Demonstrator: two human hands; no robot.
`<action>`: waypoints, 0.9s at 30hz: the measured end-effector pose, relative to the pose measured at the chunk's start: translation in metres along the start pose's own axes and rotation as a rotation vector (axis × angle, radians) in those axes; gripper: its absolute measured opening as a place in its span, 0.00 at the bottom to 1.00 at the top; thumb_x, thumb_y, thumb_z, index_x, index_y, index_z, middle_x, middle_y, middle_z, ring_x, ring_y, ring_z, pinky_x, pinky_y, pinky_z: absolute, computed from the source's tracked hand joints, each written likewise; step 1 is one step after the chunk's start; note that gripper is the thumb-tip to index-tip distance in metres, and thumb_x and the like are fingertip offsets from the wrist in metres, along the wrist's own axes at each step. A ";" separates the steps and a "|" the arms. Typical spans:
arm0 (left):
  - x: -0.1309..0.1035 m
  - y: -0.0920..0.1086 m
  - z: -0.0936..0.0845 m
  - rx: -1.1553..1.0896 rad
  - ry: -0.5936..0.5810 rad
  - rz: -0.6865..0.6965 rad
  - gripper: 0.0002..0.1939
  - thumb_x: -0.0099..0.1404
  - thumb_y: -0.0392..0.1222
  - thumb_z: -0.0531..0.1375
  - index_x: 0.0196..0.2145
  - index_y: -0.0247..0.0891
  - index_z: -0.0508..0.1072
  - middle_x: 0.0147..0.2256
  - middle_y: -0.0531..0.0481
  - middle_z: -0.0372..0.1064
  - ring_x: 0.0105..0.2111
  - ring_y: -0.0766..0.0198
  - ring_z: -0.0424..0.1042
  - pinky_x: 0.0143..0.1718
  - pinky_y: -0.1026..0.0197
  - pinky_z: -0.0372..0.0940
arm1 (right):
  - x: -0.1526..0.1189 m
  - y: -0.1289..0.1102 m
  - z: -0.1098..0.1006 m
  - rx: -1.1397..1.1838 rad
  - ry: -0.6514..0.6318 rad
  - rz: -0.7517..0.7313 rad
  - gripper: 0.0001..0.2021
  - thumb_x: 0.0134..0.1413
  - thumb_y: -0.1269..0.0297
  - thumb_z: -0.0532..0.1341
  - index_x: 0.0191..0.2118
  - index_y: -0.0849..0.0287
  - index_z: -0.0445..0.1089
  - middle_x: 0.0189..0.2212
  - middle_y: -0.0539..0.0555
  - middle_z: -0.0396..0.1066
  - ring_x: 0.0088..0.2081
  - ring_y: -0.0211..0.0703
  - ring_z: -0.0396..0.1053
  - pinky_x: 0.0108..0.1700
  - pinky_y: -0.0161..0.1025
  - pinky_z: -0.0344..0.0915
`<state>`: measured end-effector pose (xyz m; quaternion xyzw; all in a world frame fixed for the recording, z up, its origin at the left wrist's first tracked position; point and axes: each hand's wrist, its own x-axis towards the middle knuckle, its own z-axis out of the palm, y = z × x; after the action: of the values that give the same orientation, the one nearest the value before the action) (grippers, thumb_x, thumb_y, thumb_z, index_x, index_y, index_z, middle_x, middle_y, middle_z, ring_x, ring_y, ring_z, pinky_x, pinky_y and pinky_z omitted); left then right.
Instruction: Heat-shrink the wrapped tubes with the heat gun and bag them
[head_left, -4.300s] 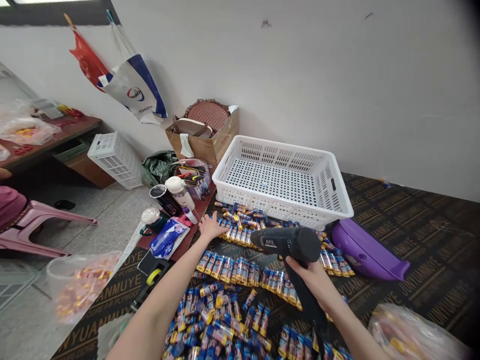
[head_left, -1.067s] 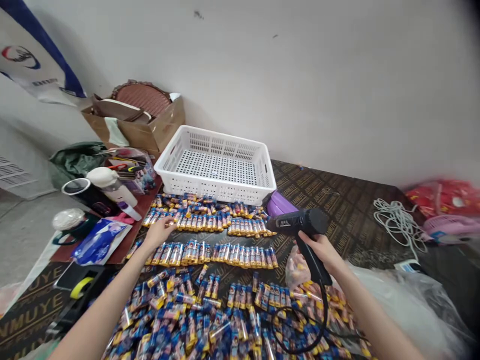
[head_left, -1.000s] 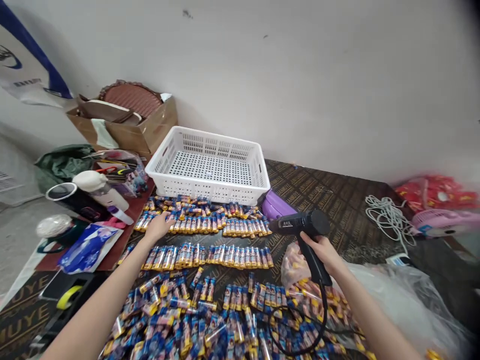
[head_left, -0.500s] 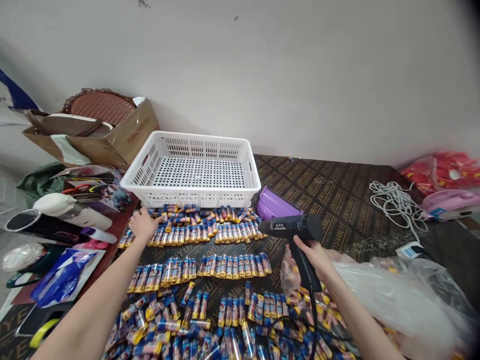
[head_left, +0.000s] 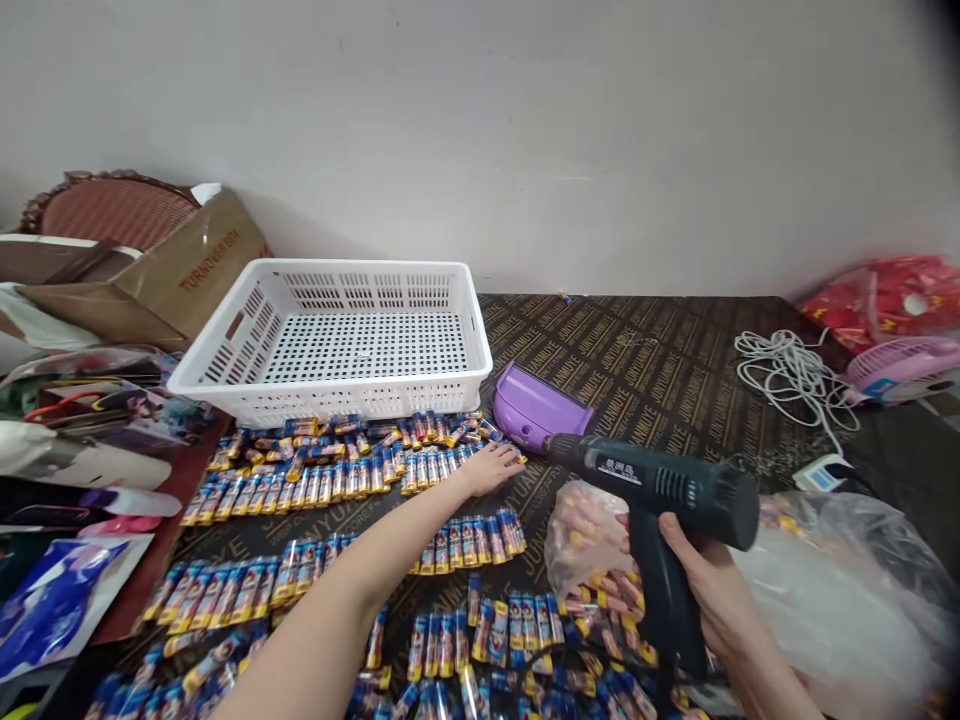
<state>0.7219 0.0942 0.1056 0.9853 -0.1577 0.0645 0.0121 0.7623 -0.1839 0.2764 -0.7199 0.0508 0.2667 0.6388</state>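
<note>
My right hand (head_left: 716, 595) is wrapped round the grip of a black heat gun (head_left: 660, 482), whose nozzle points left towards the row ends. My left hand (head_left: 489, 468) reaches across and lies, fingers stretched out, over the right end of the upper row of small tubes (head_left: 322, 484). These tubes look like little batteries, with blue and yellow ends and a printed label. Another row of tubes (head_left: 469, 543) lies nearer to me, partly behind my left forearm. Loose tubes (head_left: 525, 625) are scattered in front, some in short rows.
A white slotted basket (head_left: 330, 395) stands behind the rows, beside a purple scoop-like piece (head_left: 540, 408). Clear plastic bags (head_left: 825, 590) lie at the right, near a coiled white cable (head_left: 787, 375) and a pink fan (head_left: 900, 368). A cardboard box (head_left: 195, 270) is at the left.
My left hand has moved from the left end of the upper row to its right end. The heat gun has come nearer and a little right. The view has shifted.
</note>
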 end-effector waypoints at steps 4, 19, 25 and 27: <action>0.014 -0.010 0.001 0.063 -0.068 0.027 0.15 0.61 0.42 0.53 0.47 0.39 0.64 0.43 0.45 0.65 0.47 0.58 0.60 0.52 0.52 0.48 | 0.006 0.006 -0.021 0.002 0.066 -0.007 0.36 0.34 0.50 0.68 0.51 0.59 0.63 0.36 0.56 0.75 0.36 0.50 0.73 0.34 0.37 0.72; -0.046 -0.043 -0.038 0.064 -0.073 -0.193 0.12 0.65 0.39 0.47 0.44 0.38 0.64 0.46 0.42 0.61 0.49 0.57 0.57 0.50 0.54 0.51 | 0.031 0.037 0.010 -0.130 -0.109 0.041 0.21 0.36 0.50 0.66 0.35 0.61 0.70 0.25 0.56 0.75 0.25 0.46 0.70 0.25 0.37 0.67; -0.026 -0.020 -0.012 -0.026 -0.156 -0.308 0.25 0.57 0.51 0.57 0.50 0.39 0.60 0.51 0.39 0.56 0.51 0.49 0.55 0.49 0.48 0.52 | 0.028 0.034 0.016 -0.190 -0.048 -0.042 0.22 0.36 0.52 0.66 0.38 0.60 0.69 0.34 0.55 0.75 0.34 0.47 0.71 0.34 0.37 0.68; -0.029 -0.024 -0.011 -0.037 -0.181 -0.344 0.22 0.57 0.47 0.57 0.48 0.38 0.61 0.48 0.40 0.58 0.48 0.51 0.58 0.45 0.51 0.57 | 0.026 0.033 0.014 -0.211 -0.042 -0.027 0.22 0.36 0.51 0.66 0.37 0.60 0.69 0.32 0.55 0.75 0.32 0.47 0.71 0.31 0.37 0.68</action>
<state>0.7010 0.1268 0.1129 0.9991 0.0116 -0.0302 0.0270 0.7660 -0.1695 0.2349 -0.7781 -0.0007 0.2769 0.5638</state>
